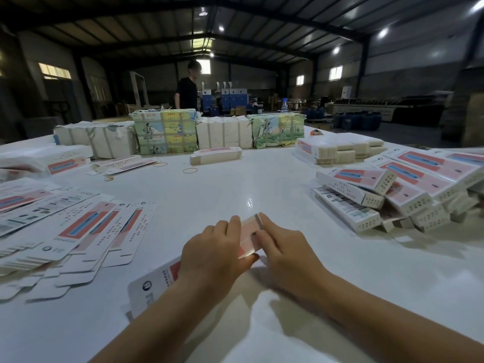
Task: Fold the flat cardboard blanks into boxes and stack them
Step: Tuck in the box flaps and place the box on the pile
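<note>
Head view: we note one cardboard blank (167, 276), white with pink panels, lying near the front centre of the white surface (235, 184). We find its far end gripped by the left hand (214, 255), while the right hand (285, 255) pinches the same end with curled fingers. Flat blanks (78, 231) are fanned out at left; folded boxes (379, 195) are piled at right. Open surface lies between them.

Open middle, crowded sides

Bare table (235, 184) runs mid-frame; blanks (78, 231) block lower left, boxes (379, 195) right, bundles (167, 132) across the top.
</note>
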